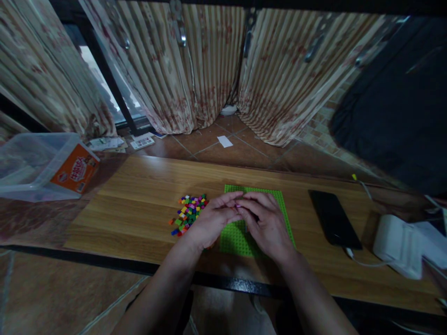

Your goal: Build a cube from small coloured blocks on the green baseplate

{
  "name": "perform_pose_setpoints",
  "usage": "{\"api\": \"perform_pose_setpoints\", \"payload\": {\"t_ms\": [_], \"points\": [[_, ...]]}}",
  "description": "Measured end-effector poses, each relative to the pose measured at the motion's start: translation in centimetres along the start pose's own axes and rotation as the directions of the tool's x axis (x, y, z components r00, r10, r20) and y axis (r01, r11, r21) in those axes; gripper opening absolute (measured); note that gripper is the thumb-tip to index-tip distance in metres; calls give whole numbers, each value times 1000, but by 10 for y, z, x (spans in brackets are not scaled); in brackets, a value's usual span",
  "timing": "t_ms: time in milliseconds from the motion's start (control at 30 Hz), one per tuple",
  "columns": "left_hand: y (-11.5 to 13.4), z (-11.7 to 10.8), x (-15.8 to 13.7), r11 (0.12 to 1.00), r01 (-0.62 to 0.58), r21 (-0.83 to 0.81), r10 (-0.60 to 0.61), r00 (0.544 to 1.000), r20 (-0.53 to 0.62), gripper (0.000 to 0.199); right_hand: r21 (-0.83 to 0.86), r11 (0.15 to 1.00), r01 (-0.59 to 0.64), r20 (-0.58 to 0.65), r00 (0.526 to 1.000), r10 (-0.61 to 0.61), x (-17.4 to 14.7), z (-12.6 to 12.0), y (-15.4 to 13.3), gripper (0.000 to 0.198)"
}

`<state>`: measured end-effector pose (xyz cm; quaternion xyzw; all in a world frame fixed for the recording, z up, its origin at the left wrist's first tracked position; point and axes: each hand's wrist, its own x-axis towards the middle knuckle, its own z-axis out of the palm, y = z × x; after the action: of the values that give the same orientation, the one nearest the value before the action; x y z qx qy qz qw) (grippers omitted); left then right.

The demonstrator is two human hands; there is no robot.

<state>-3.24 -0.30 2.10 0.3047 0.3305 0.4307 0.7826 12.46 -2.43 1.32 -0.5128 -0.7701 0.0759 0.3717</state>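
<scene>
Studded green baseplate (240, 242) with two bare hands above it, as I see it remotely through the head camera. The baseplate lies flat on the wood-grain tabletop (132, 204), in front of the person, probably to keep its studs within easy reach of both arms.

The left hand (213, 221) enters over the baseplate's left edge and the right hand (268, 224) over its right half; their fingertips meet above its far left portion. I see the fingers of both hands bent inward with little gap at the tips, around a tiny pink-purple brick (238, 205). The brick is mostly hidden, and I cannot tell which hand grips it or how firmly. Bringing two sets of fingers to so small a piece presumably allows finer control than one.

Just left of the baseplate, partly behind the left forearm, spreads a loose heap of mixed-colour bricks (190, 216), a position that I judge convenient for picking. Right of the baseplate and apart from it rests a black touchscreen device (334, 219), a white cable (366, 264) plugged into its near end, seemingly for charging. Well left of the baseplate stands a clear plastic tub (38, 193), perhaps a container for small parts.
</scene>
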Motion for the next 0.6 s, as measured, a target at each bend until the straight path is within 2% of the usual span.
{"api": "perform_pose_setpoints", "payload": {"t_ms": [367,500,600], "points": [[-1,1,0,1000,-9,17,9,1000,13,39,64,998,-22,-41,999,24,3,-4,-8,13],[0,0,1,999,-6,49,6,1000,0,35,126,983,-131,-135,980,148,1,-13,1,13],[2,-1,2,994,-4,111,9,999,-43,34,170,955,-242,-233,932,278,-3,-22,16,16]]}}
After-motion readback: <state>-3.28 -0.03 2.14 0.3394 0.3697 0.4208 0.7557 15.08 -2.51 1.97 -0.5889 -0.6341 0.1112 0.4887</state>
